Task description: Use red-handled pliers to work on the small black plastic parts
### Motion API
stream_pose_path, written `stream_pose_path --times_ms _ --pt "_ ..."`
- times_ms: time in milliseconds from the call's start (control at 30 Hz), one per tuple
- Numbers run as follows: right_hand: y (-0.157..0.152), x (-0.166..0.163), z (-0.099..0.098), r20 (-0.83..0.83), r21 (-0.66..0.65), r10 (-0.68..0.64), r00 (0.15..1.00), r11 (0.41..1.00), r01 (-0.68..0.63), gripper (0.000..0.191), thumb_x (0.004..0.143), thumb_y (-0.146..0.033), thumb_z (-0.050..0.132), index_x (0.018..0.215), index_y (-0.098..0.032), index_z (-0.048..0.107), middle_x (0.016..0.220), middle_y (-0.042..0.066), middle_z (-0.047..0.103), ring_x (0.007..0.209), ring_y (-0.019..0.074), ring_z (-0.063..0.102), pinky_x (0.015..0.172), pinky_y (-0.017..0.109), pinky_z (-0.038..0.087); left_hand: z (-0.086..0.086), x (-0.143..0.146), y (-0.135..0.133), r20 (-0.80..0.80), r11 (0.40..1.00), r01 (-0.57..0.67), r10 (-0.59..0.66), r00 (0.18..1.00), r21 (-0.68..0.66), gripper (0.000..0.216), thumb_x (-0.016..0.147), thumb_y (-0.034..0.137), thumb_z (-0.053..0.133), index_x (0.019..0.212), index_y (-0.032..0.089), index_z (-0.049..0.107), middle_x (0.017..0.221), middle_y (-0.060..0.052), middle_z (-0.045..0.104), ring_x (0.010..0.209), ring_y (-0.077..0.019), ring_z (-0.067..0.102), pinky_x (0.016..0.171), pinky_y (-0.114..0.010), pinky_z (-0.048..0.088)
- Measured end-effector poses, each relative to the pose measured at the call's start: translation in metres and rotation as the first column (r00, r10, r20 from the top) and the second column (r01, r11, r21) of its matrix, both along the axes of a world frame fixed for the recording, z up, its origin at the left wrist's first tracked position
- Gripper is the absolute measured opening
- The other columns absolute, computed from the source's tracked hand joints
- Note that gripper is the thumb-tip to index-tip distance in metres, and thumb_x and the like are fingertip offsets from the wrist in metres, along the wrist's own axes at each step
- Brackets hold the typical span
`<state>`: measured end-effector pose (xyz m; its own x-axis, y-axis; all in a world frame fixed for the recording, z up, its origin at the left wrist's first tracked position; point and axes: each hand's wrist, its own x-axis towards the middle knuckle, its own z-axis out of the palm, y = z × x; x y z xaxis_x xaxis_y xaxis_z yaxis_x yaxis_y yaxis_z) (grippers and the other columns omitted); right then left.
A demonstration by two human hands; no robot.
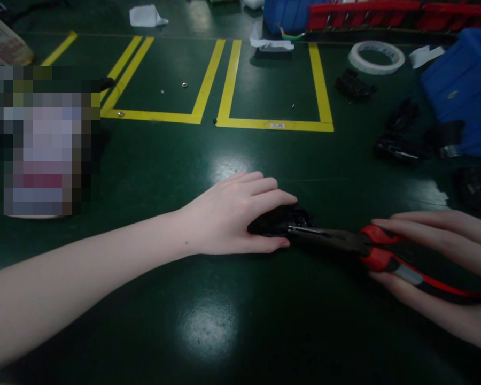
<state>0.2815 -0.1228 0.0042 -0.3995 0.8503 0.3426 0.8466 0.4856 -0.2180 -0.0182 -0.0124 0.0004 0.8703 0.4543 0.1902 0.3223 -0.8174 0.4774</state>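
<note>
My left hand (236,214) clamps a small black plastic part (282,219); my right hand (436,262) is closed round red-handled long-nose metal pliers (369,248).

Left fingers lie over the part and the thumb presses beneath it, pinning it to the dark green table mat (240,331) near centre. The plier nose meets the part's right side; whether it bites anything, I cannot tell. Right fingers wrap both handles. Beyond: yellow tape lines (272,124), a white tape roll (377,56), a blue plastic bin (460,91) and loose black components (401,144).
</note>
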Motion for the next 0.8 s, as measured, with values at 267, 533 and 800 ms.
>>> stream_pose_path --times_ms 267,533,800 --pt "0.001 0.000 0.000 0.009 0.005 0.002 1.000 1.000 -0.002 0.043 0.082 -0.040 0.069 0.123 -0.030 0.063 0.110 0.001 0.068 0.089 0.0181 0.068 0.079 0.032 0.053 -0.001 0.000 0.002 0.005 1.000 0.023 -0.023 1.000 0.017 0.046 0.091 0.042 0.067 0.125 0.012 0.060 0.103 -0.007 0.068 0.092 -0.0211 0.060 0.079 -0.032 0.045" --pt "0.000 -0.001 -0.002 0.009 0.011 0.005 1.000 1.000 -0.005 0.045 0.082 -0.040 0.069 0.125 -0.031 0.063 0.111 0.002 0.069 0.089 0.0194 0.069 0.080 0.033 0.053 -0.001 0.000 0.000 -0.006 1.000 0.001 -0.001 1.000 0.021 0.045 0.091 0.042 0.068 0.126 0.014 0.060 0.103 -0.006 0.068 0.092 -0.0206 0.061 0.080 -0.031 0.045" --pt "0.004 0.012 -0.003 0.050 0.037 0.043 0.998 0.998 -0.045 0.052 0.078 -0.041 0.072 0.129 -0.031 0.062 0.114 0.002 0.069 0.088 0.0206 0.069 0.077 0.034 0.055 0.000 0.000 0.001 -0.009 1.000 0.021 -0.021 1.000 0.016 0.045 0.092 0.042 0.066 0.126 0.013 0.060 0.105 -0.007 0.068 0.093 -0.0207 0.061 0.080 -0.031 0.045"
